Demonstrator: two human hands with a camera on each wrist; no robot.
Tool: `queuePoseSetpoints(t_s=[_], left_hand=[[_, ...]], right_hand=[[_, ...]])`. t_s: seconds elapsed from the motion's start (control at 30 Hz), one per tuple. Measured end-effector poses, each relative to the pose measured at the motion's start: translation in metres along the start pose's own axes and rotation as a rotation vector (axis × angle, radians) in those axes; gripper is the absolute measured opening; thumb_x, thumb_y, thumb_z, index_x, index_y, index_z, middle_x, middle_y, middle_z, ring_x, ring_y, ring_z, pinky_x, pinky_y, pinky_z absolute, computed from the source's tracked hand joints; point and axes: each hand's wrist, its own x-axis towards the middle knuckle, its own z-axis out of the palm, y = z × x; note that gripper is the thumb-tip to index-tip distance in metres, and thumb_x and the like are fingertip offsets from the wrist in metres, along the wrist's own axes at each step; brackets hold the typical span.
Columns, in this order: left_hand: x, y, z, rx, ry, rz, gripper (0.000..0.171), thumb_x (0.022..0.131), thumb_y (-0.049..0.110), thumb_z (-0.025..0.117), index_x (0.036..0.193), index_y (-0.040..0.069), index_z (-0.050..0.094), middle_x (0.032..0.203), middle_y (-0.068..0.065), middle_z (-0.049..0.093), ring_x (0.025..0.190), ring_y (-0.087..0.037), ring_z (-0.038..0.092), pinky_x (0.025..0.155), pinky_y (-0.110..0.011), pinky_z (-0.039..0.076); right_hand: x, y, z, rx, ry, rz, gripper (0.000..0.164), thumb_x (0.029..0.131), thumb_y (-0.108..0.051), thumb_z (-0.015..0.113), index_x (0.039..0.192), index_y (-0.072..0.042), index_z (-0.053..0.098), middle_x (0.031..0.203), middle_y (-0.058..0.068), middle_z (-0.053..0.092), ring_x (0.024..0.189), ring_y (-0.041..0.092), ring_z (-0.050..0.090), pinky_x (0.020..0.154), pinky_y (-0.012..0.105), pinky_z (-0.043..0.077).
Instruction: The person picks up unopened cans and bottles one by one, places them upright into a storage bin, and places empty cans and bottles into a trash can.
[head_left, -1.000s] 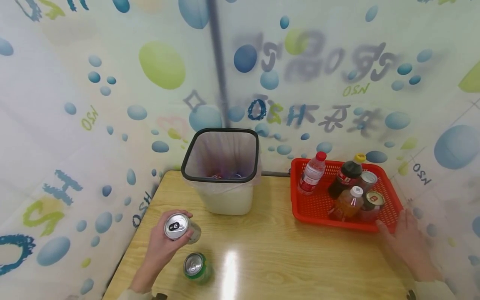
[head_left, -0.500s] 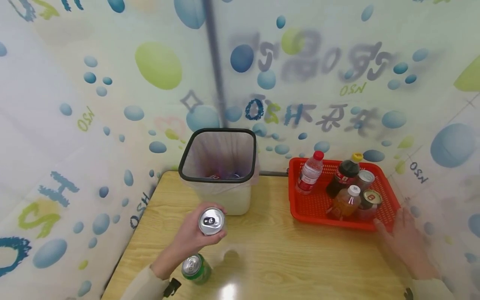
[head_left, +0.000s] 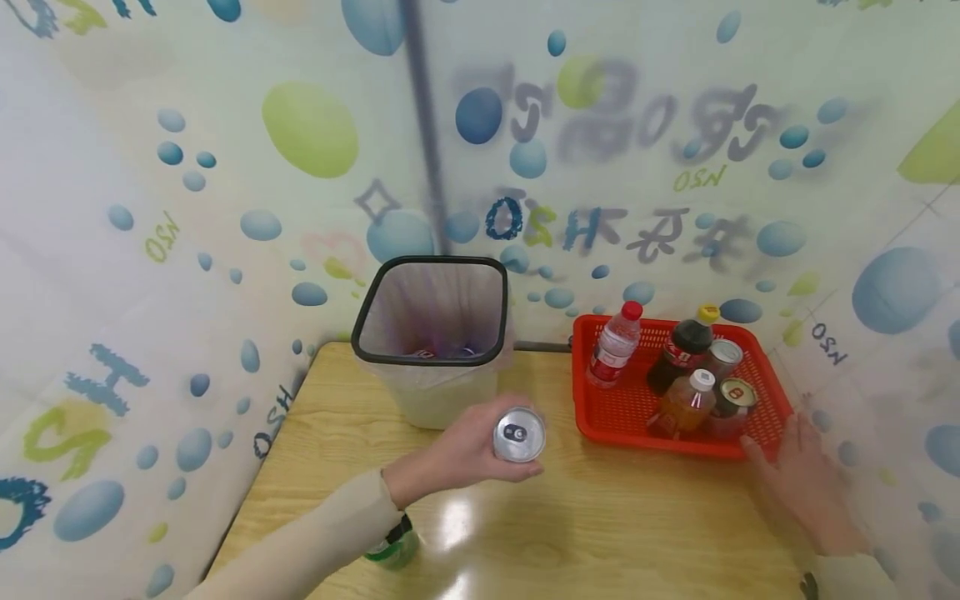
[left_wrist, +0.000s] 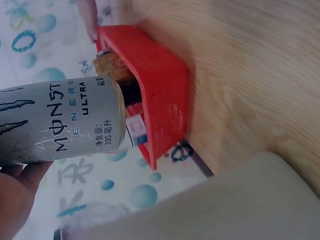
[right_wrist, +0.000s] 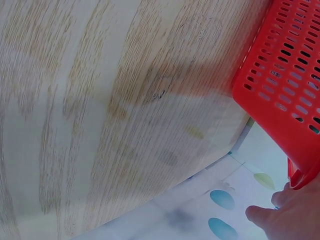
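My left hand (head_left: 465,448) grips a silver-grey energy drink can (head_left: 519,435) above the middle of the table, its pull-tab top toward the head camera. In the left wrist view the can (left_wrist: 65,120) reads as Monster Energy Ultra, with the red basket behind its bottom end. My right hand (head_left: 806,487) touches the front right corner of the red plastic basket (head_left: 645,440), fingers along the rim. In the right wrist view its fingers extend close to the basket's edge. Partly hidden under the left sleeve stands a green can (head_left: 395,552).
A bin (head_left: 435,396) with a black rim and clear liner stands at the back left, items inside. The basket holds a red-capped bottle (head_left: 615,346), a cola bottle (head_left: 681,354), a white-capped amber bottle (head_left: 686,404) and cans. A patterned sheet (head_left: 300,208) encloses the table.
My left hand has carried the can rightward, from the table's left side past the bin's front. The left sleeve now covers part of the green can. The right hand stays at the basket.
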Motion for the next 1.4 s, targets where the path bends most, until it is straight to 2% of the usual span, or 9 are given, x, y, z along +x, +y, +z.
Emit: queuePoseSetpoints(t_s=[0.17,0.33,0.4,0.6,0.8,1.0,1.23,1.3,1.4], left_hand=[[0.028,0.005,0.018,-0.069,-0.006,-0.052,0.055,0.075,0.028,0.084,0.121,0.016,0.054,0.109,0.008,0.061,0.097,-0.006,0.057,0.085,-0.026,0.049],[0.058,0.007,0.036,-0.119,0.050,0.008,0.054,0.079,0.027,0.082,0.122,0.016,0.051,0.109,0.007,0.059,0.096,-0.005,0.056,0.083,-0.022,0.049],[0.069,0.008,0.044,-0.130,0.076,0.011,0.054,0.080,0.028,0.081,0.123,0.016,0.050,0.110,0.007,0.059,0.096,-0.005,0.056,0.083,-0.021,0.049],[0.099,0.010,0.063,-0.278,0.136,-0.094,0.054,0.082,0.028,0.078,0.126,0.017,0.048,0.111,0.009,0.056,0.096,-0.006,0.057,0.080,-0.024,0.051],[0.127,0.002,0.084,-0.334,0.180,-0.208,0.054,0.083,0.033,0.077,0.126,0.024,0.046,0.115,0.011,0.054,0.099,-0.006,0.056,0.079,-0.025,0.051],[0.145,-0.019,0.107,-0.328,0.215,-0.320,0.055,0.081,0.037,0.078,0.125,0.031,0.045,0.118,0.014,0.051,0.103,-0.006,0.052,0.081,-0.026,0.051],[0.162,-0.045,0.133,-0.310,0.247,-0.299,0.054,0.081,0.034,0.079,0.124,0.024,0.048,0.116,0.011,0.053,0.105,-0.005,0.050,0.086,-0.025,0.049],[0.166,-0.050,0.140,-0.275,0.255,-0.335,0.056,0.081,0.036,0.079,0.126,0.024,0.048,0.119,0.010,0.050,0.108,-0.006,0.047,0.088,-0.027,0.048],[0.170,-0.056,0.148,-0.194,0.255,-0.427,0.058,0.080,0.042,0.078,0.128,0.030,0.047,0.123,0.010,0.046,0.115,-0.009,0.041,0.095,-0.036,0.042]], right_hand=[[-0.001,-0.002,-0.001,-0.010,-0.007,0.015,0.111,0.091,-0.069,0.040,0.145,0.013,-0.011,0.147,0.042,-0.005,0.131,0.062,0.003,0.091,0.080,0.013],[-0.002,-0.002,0.000,0.014,-0.003,0.018,0.109,0.092,-0.068,0.040,0.146,0.011,-0.013,0.148,0.041,-0.008,0.132,0.061,0.000,0.093,0.079,0.009],[-0.002,-0.001,0.001,0.014,0.010,0.011,0.108,0.092,-0.067,0.040,0.146,0.011,-0.013,0.148,0.041,-0.007,0.132,0.061,0.000,0.093,0.079,0.009],[-0.004,-0.003,0.002,0.012,0.040,-0.018,0.107,0.093,-0.065,0.042,0.147,0.009,-0.013,0.149,0.040,-0.004,0.133,0.060,0.003,0.094,0.078,0.012],[-0.004,-0.002,0.004,0.033,0.047,-0.019,0.104,0.094,-0.062,0.042,0.147,0.006,-0.016,0.150,0.037,-0.011,0.136,0.057,-0.003,0.097,0.076,0.008],[-0.002,0.000,0.005,0.038,0.044,-0.012,0.105,0.094,-0.063,0.043,0.147,0.003,-0.018,0.151,0.037,-0.010,0.135,0.058,-0.002,0.095,0.077,0.010],[-0.004,-0.004,0.003,0.039,0.043,-0.005,0.104,0.094,-0.062,0.043,0.147,0.004,-0.017,0.150,0.039,-0.007,0.134,0.059,0.000,0.095,0.077,0.012],[-0.004,-0.005,0.003,0.039,0.042,-0.003,0.104,0.094,-0.062,0.043,0.147,0.004,-0.017,0.150,0.039,-0.007,0.134,0.059,0.000,0.095,0.077,0.012],[-0.004,-0.004,0.004,0.037,0.039,-0.003,0.103,0.094,-0.062,0.042,0.147,0.005,-0.017,0.150,0.038,-0.008,0.135,0.058,-0.001,0.096,0.076,0.011]])
